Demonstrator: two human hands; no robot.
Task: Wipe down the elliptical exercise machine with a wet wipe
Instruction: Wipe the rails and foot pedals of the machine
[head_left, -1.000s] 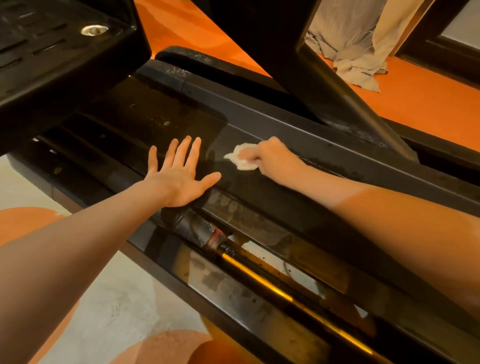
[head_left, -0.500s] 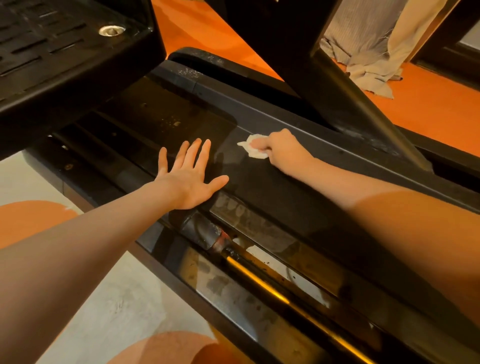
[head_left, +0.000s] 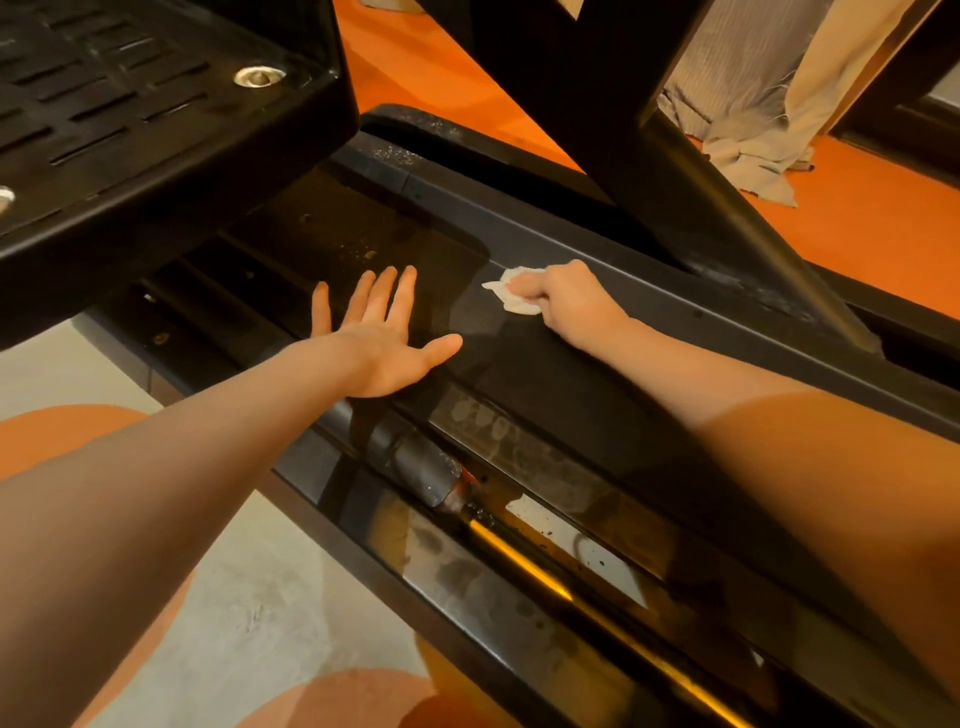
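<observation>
The wet wipe (head_left: 511, 296) is a small, pale, crumpled wad lying on the dark glossy base cover of the elliptical machine (head_left: 597, 395), just below the raised ridge that runs along the cover's far side. It looks limp and nearly weightless, so it will likely fold, bunch and slide under the fingers rather than hold any shape. Being damp, it should glide over the shiny plastic, and it probably wipes best bunched under curled fingers and pressed flat against the cover, not held by one loose corner. The machine itself looks heavy and rigid and should not shift under pressure. Its slick cover shows smudges and fingerprints nearer the camera, and specks of debris sit farther back under the raised foot pedal (head_left: 130, 104).

The right hand (head_left: 566, 304) is curled over the wipe, fingers tucked down and gripping it against the cover, with part of the wad sticking out past the knuckles. The left hand (head_left: 384, 343) is spread wide and flat, fingers straight and thumb out, resting palm-down on the cover just beside the wipe and holding nothing; it seems to serve as a brace.
</observation>
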